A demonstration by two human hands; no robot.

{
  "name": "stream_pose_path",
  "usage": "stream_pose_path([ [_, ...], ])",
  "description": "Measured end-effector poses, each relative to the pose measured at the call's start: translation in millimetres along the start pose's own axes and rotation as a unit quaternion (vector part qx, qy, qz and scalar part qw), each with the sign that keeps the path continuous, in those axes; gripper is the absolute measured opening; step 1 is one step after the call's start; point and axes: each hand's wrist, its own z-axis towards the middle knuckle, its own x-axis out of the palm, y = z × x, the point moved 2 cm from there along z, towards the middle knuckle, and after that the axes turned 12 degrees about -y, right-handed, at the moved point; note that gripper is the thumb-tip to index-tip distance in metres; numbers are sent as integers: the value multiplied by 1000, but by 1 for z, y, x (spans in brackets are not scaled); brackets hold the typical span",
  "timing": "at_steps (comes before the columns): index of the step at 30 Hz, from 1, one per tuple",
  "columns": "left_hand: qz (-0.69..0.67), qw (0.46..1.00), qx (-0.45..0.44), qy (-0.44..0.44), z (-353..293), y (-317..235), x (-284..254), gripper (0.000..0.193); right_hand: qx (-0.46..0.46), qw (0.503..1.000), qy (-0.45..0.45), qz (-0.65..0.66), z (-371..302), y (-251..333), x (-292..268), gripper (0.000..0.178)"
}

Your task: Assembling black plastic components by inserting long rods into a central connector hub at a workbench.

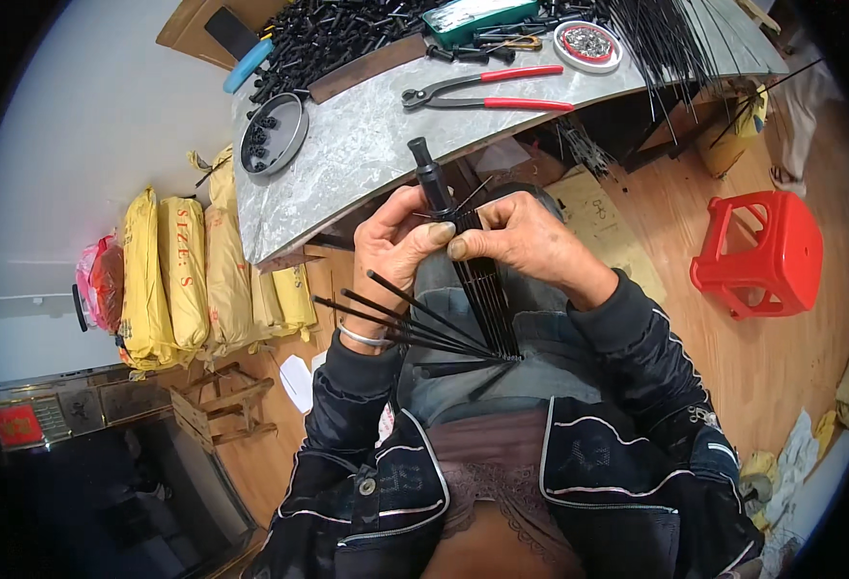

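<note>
Above my lap I hold a black umbrella frame, its folded ribs (487, 304) running down from a black plastic runner (431, 186) that points up toward the table. My left hand (390, 241) is closed around the runner's lower end, thumb pressed against it. Thumb and fingers of my right hand (530, 243) pinch the rib ends just beside it; thin wire-like tips stick out there. Several jointed ribs (376, 323) fan out to the left across my left wrist. What lies between the fingertips is too small to make out.
On the grey table lie red-handled pincers (487, 90), a round tray (275, 135) with black parts, a white dish (588, 46) of small metal pieces and a heap of black runners (337, 43). Loose ribs (661, 43) overhang the right edge. A red stool (767, 253) stands right, yellow sacks (183, 275) left.
</note>
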Motion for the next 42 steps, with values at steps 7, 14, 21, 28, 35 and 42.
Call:
stream_pose_path([
  [7, -130, 987, -71, 63, -1, 16, -10, 45, 39, 975, 102, 191, 7, -11, 9, 31],
  [14, -15, 991, -7, 130, 17, 12, -14, 54, 3, 912, 93, 400, -4, -6, 24, 35],
  [21, 142, 969, -49, 198, 43, -12, -13, 64, 53, 894, -20, 445, -19, 9, 25, 47],
  [28, 150, 969, -15, 195, 36, -11, -15, 43, 49, 873, 14, 485, -16, -12, 37, 22],
  [35, 288, 929, 212, 98, 32, -18, -16, 42, 23, 886, -7, 463, -19, -3, 30, 20],
  [42, -76, 994, 77, 12, -52, -26, 31, 45, 13, 898, -38, 438, -14, -6, 26, 13],
])
